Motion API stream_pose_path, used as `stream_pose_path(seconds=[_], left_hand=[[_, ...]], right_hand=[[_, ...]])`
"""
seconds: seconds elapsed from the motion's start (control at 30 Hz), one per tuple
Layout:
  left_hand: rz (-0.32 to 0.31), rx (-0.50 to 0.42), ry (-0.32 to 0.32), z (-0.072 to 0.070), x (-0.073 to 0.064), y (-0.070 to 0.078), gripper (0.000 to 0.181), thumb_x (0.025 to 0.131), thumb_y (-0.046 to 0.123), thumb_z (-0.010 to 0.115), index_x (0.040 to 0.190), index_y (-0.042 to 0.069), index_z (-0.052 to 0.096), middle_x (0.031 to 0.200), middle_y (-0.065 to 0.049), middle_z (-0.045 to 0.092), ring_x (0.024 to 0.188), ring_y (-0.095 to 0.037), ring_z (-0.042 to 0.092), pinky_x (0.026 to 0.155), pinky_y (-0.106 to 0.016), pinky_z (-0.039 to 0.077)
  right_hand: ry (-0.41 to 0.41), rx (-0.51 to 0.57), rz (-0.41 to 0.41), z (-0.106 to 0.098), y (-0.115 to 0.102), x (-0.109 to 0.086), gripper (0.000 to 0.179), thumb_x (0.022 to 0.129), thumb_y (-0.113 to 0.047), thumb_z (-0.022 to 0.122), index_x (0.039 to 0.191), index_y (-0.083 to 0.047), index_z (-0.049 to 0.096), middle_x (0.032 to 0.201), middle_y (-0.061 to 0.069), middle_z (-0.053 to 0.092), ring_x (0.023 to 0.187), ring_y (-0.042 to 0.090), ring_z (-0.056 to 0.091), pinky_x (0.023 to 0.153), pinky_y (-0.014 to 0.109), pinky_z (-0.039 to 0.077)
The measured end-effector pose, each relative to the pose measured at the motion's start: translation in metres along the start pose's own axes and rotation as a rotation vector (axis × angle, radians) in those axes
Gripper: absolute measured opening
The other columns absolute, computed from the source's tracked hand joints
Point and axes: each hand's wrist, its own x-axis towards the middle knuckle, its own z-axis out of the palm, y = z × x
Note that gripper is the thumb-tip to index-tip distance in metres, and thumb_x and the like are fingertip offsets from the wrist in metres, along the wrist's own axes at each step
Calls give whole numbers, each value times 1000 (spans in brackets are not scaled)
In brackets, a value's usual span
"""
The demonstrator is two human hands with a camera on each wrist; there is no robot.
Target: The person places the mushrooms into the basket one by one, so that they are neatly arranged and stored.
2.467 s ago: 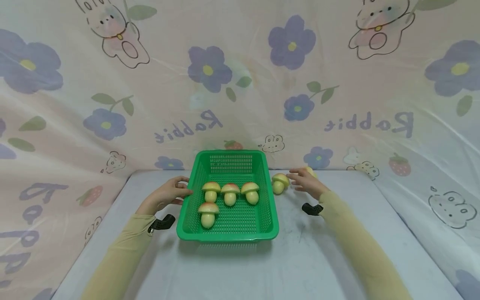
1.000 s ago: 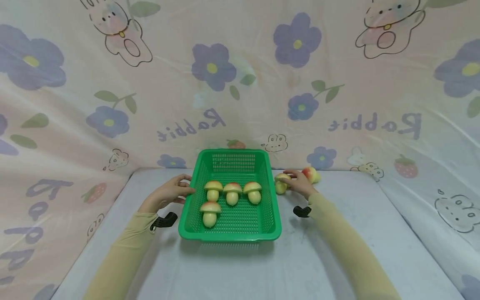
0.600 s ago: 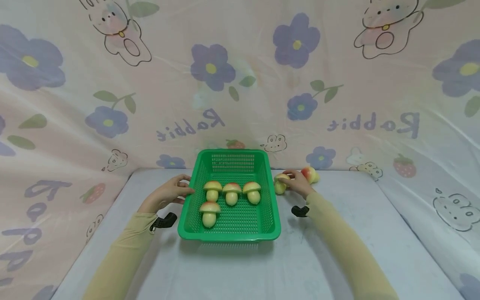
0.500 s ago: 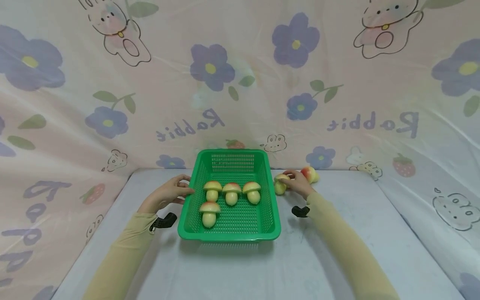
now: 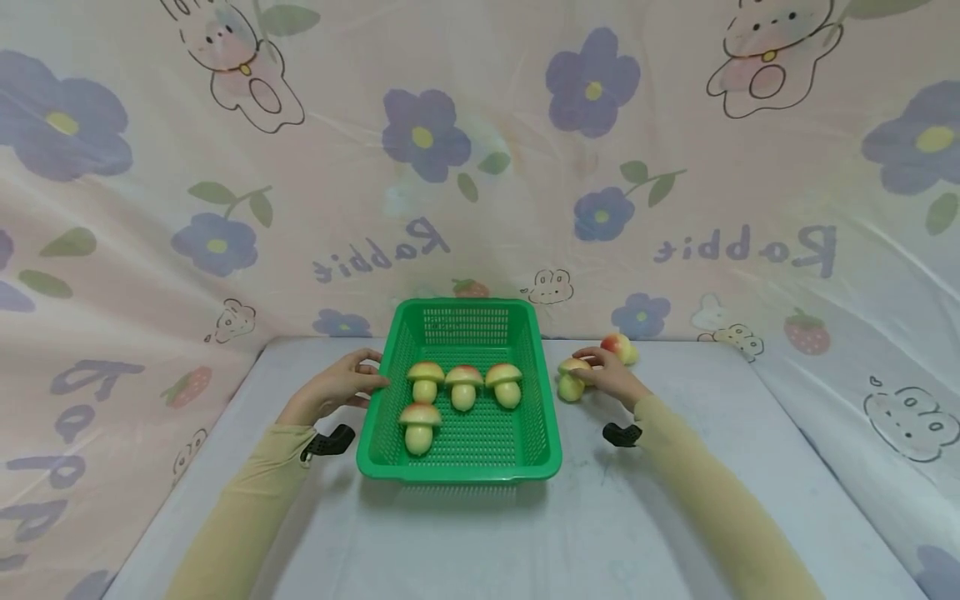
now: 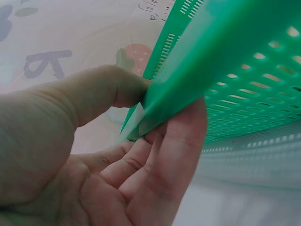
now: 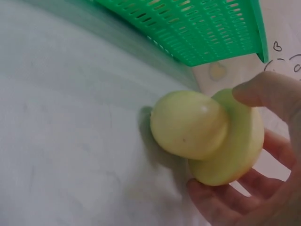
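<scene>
In the head view, my left hand (image 5: 343,387) is at the left side of a green plastic basket (image 5: 459,474). The left wrist view shows the thumb and fingers pinching the basket's rim (image 6: 176,75). To the right of the basket, my right hand (image 5: 611,377) grips a toy mushroom (image 5: 572,385) by its cap. Seen from the right wrist, the mushroom's pale rounded stem (image 7: 188,125) points away from the palm, with its shadow close by on the table; whether it touches the table I cannot tell. Several like mushrooms (image 5: 463,388) with reddish-yellow caps lie inside the basket.
Behind my right hand, another mushroom (image 5: 619,348) lies on its side near the table's back edge. A white cloth covers the table (image 5: 600,517). A patterned curtain (image 5: 480,183) hangs right behind it.
My right hand came leftward to the mushroom beside the basket and took its cap. Since half a second ago it has drawn the mushroom slightly right and nearer. The left hand stays on the rim.
</scene>
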Motion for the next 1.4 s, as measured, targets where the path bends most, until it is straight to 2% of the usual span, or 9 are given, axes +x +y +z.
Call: stream_pose_path(seconds=[0.13,0.3,0.4,0.53,0.7,0.9,1.1,1.4], left_hand=[[1,1,0,1,0,1,58,95,13,61,141,2,29,100,-13,55,79,-20,62,67,-34,57],[-5,3,11,2,1,-1,57,95,13,61,141,2,29,100,-13,55,78,-20,61,66,-34,56],[-7,7,10,1,2,-1,58,95,13,61,141,1,29,100,-13,55,78,-20,61,65,-33,56],[-3,14,4,1,3,-2,57,95,12,61,141,0,29,99,-13,55,77,-19,61,64,-32,55],[-3,12,10,0,4,-3,56,95,10,60,139,0,29,98,-15,56,77,-20,62,64,-33,56],[-4,13,14,1,4,-2,55,95,9,59,139,-1,28,98,-16,57,77,-21,64,65,-35,57],[-6,12,5,1,3,1,56,95,9,59,140,0,28,95,-13,56,75,-19,62,64,-33,56],[-7,21,0,1,1,4,57,95,11,59,142,0,27,98,-14,55,76,-20,61,64,-33,56]], right_hand=[[-19,25,-18,-7,1,-8,47,93,-24,64,130,2,51,125,26,49,112,33,49,88,40,49],[-39,108,-51,-16,2,-17,49,94,-19,64,133,6,47,129,29,45,115,35,47,91,49,49],[-50,106,-60,-21,2,-22,51,94,-19,64,134,6,46,130,29,45,115,34,48,91,48,50],[-46,42,-74,-30,-4,-29,50,93,-21,65,134,4,49,129,25,48,110,32,51,87,41,52],[-58,18,-103,-42,-20,-37,49,93,-24,65,134,-1,50,132,21,47,110,33,51,85,36,52],[-80,9,-102,-53,-44,-48,51,93,-29,65,135,-5,50,132,18,49,110,33,52,87,39,50],[-102,21,-138,-59,-68,-54,49,92,-28,66,134,-7,51,132,17,49,108,33,53,85,37,49],[-126,39,-196,-55,-103,-56,46,91,-25,69,131,-9,54,128,16,51,104,31,59,79,36,50]])
